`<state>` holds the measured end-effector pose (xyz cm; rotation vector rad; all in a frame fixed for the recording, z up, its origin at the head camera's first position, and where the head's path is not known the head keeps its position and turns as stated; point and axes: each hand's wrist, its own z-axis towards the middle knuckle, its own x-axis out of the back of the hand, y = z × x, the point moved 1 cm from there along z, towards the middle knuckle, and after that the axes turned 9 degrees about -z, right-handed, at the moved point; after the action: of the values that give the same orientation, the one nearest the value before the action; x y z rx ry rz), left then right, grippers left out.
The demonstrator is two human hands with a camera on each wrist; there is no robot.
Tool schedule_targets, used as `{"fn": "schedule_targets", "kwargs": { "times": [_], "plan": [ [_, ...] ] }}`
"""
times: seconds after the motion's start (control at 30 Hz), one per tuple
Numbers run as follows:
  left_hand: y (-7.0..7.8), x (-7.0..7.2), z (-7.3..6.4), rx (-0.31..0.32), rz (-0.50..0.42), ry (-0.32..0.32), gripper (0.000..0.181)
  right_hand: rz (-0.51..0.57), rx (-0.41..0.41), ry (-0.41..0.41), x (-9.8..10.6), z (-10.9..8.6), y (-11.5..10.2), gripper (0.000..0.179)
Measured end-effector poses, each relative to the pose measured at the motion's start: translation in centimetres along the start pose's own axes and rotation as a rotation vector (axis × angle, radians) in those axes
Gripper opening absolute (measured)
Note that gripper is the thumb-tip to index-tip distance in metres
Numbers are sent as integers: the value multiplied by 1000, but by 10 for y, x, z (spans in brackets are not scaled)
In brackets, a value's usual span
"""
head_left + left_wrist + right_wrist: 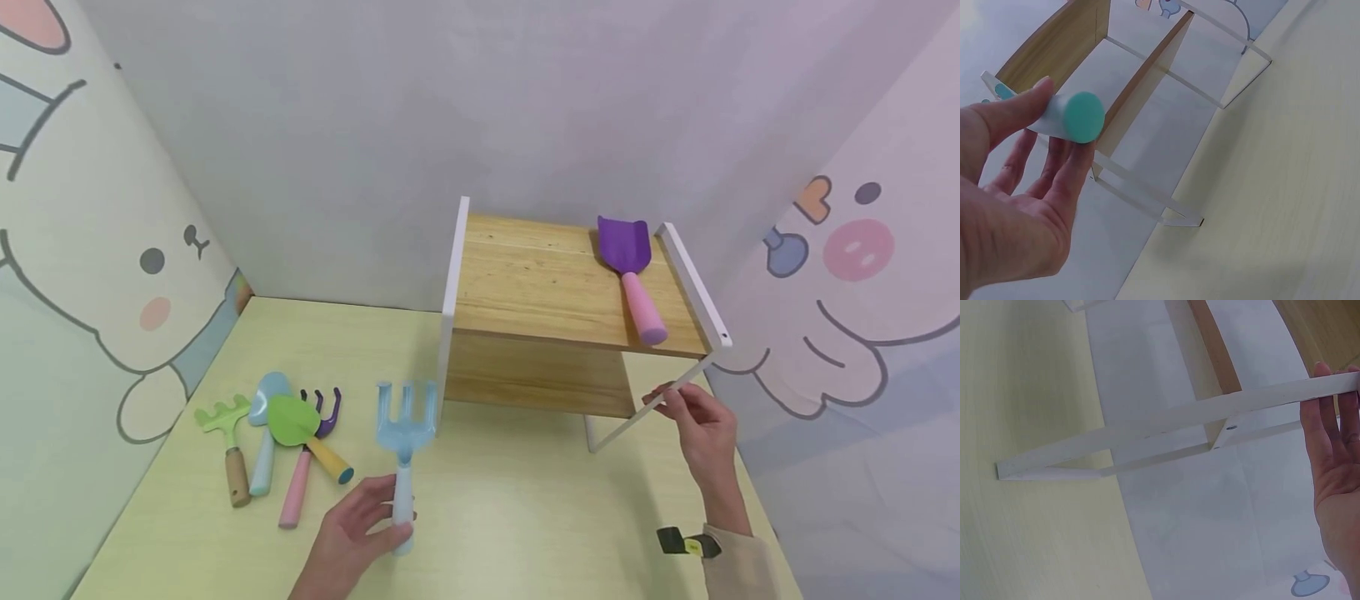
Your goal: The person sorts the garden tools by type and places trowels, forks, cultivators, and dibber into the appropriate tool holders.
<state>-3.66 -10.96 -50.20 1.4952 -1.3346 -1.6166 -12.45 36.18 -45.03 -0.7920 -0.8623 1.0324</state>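
My left hand [351, 527] grips the pale handle of a light blue toy garden fork [406, 435], its tines pointing up, in front of the shelf's left side. The left wrist view shows the round teal end of the fork's handle [1084, 117] between thumb and fingers. At the right, my right hand [703, 427] holds the white front leg [1172, 419] of a two-tier wooden shelf [525, 287], fingers behind the bar in the right wrist view. A purple toy shovel [625, 244] with a pink handle lies on the shelf's top tier, towards the right.
Left on the table [480, 517] lie a green rake [225, 417], a blue trowel [264, 467], a green leaf-shaped trowel [292, 420] partly over others, and a purple claw rake with a pink handle [296, 492]. Curtains with cartoon animals [862, 275] surround the table.
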Motion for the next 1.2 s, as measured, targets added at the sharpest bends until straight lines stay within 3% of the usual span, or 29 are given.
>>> {"fn": "schedule_targets", "kwargs": {
  "times": [0.33,0.53,0.63,0.87,1.07,1.2],
  "plan": [
    [-1,-13,5,5,4,-97,48,75,62,-17,0,1,6,14],
    [0,-22,10,91,2,-89,50,72,70,-20,0,1,6,14],
    [-1,-26,12,103,2,-87,51,88,76,-24,0,1,6,14],
    [-3,-37,21,75,15,-100,53,79,73,-18,2,0,6,13],
    [-7,-45,31,19,61,-109,53,150,120,-29,-1,2,4,15],
    [-11,-51,36,9,60,-98,53,102,76,-17,-2,1,3,13]
  ]
}}
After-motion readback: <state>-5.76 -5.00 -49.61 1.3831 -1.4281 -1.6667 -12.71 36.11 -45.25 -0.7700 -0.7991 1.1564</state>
